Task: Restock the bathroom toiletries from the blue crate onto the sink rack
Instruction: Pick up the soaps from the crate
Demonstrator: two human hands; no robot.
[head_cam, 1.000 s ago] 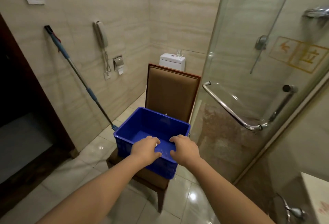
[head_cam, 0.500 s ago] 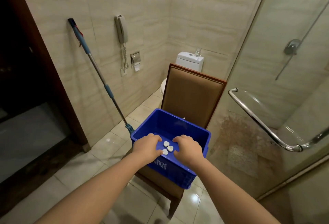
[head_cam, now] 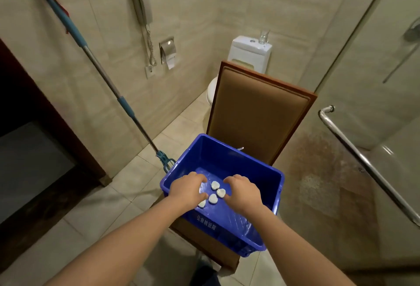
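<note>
We have both grips down inside the blue crate (head_cam: 229,160), which sits on the seat of a brown padded chair (head_cam: 259,112) near the middle of the scene. On the crate floor lie small white heart-shaped pieces (head_cam: 214,185), presumably soaps, clustered between the two grips. The left grip (head_cam: 188,191) is curled over the left side of the cluster and half covers two pieces. The right grip (head_cam: 244,193) is curled with its fingertips just beside the right-hand piece. We cannot tell whether either grip already pinches a piece, since the fingers hide the contact.

To pick well, we would close thumb and fingers round each little heart from its sides rather than scrape it along the smooth plastic. We would also check that nothing stays hidden under the left palm before lifting. The sink rack is not in view, so we judge that a turn awaits us.

White Chinese characters (head_cam: 206,222) are printed on the crate's near outer wall and appear to read 公象转运箱. Nothing on the pieces is legible.
</note>
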